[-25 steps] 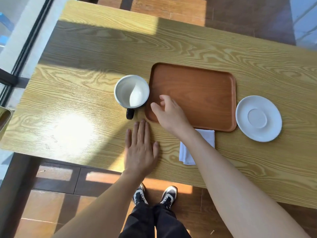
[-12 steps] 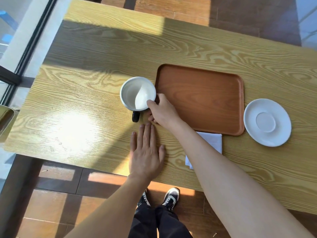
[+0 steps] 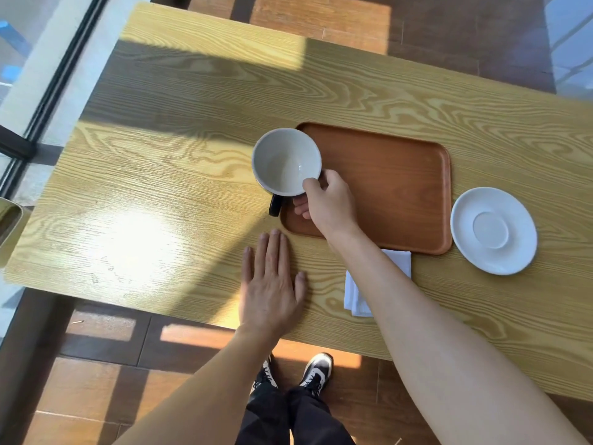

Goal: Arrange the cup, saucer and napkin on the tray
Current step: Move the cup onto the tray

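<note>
The right hand grips the cup at its near right rim, thumb over the lip and fingers curled under the side. The cup is white inside with a dark handle pointing toward the bottom of the frame. It sits at the centre of the frame, overlapping the left edge of the tray; whether it is lifted clear or resting on the rim cannot be told from this angle.

The tray is a brown, rounded rectangle lying on the wooden surface, just right of centre, with nothing else on it apart from the hand reaching across its lower left corner.

The saucer is white and lies flat on the surface at the right of the frame, just beside the tray's right edge and apart from it. The napkin, white and folded, lies below the tray's lower edge, partly hidden under the right forearm; its upper end touches or slips under the tray.

The left hand lies flat and open, palm down, fingers together, on the surface below the cup, holding nothing.

At the bottom of the frame, dark trousers and two black-and-white shoes stand on the brown tiled floor.
</note>
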